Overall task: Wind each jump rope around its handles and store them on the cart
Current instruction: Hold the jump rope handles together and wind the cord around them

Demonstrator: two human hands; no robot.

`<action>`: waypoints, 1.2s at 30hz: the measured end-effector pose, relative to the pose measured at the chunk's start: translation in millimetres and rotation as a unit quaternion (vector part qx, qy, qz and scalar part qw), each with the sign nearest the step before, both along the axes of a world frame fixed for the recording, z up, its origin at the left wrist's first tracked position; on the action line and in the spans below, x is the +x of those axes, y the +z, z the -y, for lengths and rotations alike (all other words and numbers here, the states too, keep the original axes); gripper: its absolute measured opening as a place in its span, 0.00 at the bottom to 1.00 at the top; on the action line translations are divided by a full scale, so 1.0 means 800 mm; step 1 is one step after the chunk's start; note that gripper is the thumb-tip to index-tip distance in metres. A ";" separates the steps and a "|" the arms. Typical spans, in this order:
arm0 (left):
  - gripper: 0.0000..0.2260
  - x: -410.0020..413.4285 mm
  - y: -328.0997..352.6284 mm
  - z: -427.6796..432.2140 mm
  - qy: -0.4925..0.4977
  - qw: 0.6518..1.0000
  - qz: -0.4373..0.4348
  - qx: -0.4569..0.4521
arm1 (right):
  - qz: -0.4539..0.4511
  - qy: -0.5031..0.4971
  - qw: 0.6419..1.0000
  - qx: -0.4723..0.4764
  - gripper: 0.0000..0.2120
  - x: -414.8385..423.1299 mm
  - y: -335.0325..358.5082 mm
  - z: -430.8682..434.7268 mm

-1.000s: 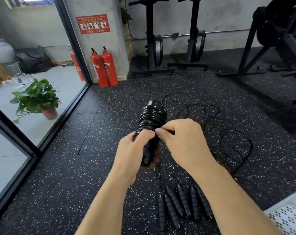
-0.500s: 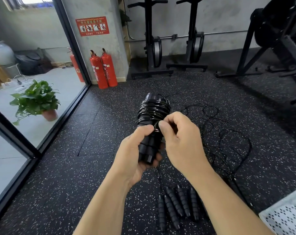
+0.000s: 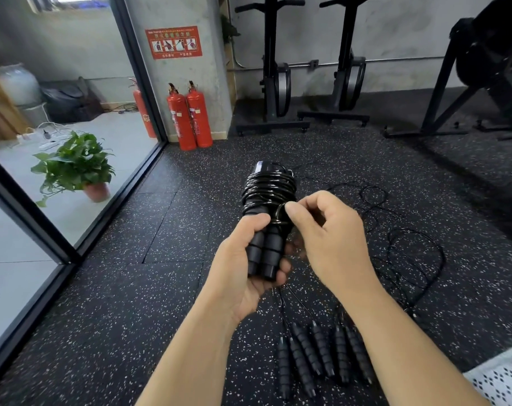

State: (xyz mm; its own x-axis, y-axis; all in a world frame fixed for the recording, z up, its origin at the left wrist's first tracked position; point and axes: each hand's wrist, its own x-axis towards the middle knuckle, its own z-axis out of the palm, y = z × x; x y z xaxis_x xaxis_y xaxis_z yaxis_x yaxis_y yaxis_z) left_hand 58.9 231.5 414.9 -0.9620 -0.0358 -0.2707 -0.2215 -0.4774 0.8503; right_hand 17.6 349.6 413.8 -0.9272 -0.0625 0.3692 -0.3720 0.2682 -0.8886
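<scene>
The left grip (image 3: 246, 276) is clasping a nearly wound jump rope (image 3: 268, 191), the right grip (image 3: 331, 238) is pinching its cord (image 3: 279, 214), and the other ropes (image 3: 322, 356) are lying unwound on the floor.

Black wound jump rope (image 3: 268, 194) upright; 6 handles (image 3: 322, 356) on floor.

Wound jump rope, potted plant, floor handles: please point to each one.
wound jump rope (image 3: 268, 191), head view, on the coiled cord.
potted plant (image 3: 76, 167), head view, on its leaves.
floor handles (image 3: 322, 348), head view, on one middle handle.
</scene>
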 end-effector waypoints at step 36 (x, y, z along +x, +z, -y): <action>0.12 -0.008 -0.003 -0.023 -0.027 0.934 0.016 -0.355 | 0.326 -0.021 0.922 -0.206 0.04 0.028 0.005 -0.033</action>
